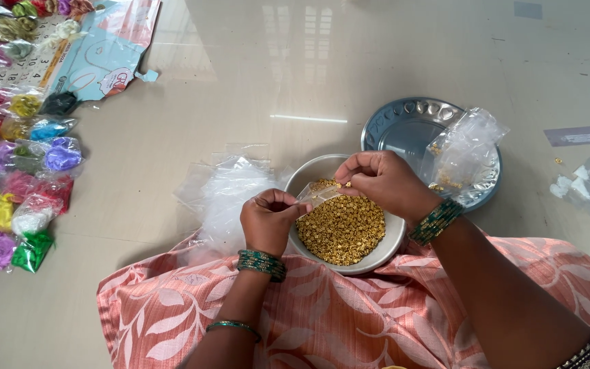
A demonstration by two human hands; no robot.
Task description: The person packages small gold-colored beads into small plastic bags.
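Spillage is the risk we see first: we hold a small clear bag (317, 193) open over the white bowl (384, 249) of tiny gold beads (341, 229), just below the middle of the frame, and beads that miss the narrow mouth could bounce past the rim onto the pink leaf-print cloth (349, 321) along the bottom or the pale floor (274, 75). The bowl itself sits partly on that cloth, so a nudge from either wrist could tip it, in our judgement. The bag's film is thin and slippery; if one pinch loosens, the mouth could fold shut or the bag could drop into the beads.

Our left hand (269, 220) sits left of the bowl, knuckles up, fingers curled together and pinched on the bag's near edge. Our right hand (384, 179) arches over the bowl's far rim, wrist bent down, fingertips drawn together on the bag's upper edge; whether they also hold beads we cannot tell.

To the right of centre, a steel plate (404, 126) carries another clear bag (464, 154) with a few gold beads in it. A heap of empty clear bags (223, 191) lies left of the bowl, and packets of coloured thread (22, 171) line the left edge of the frame.
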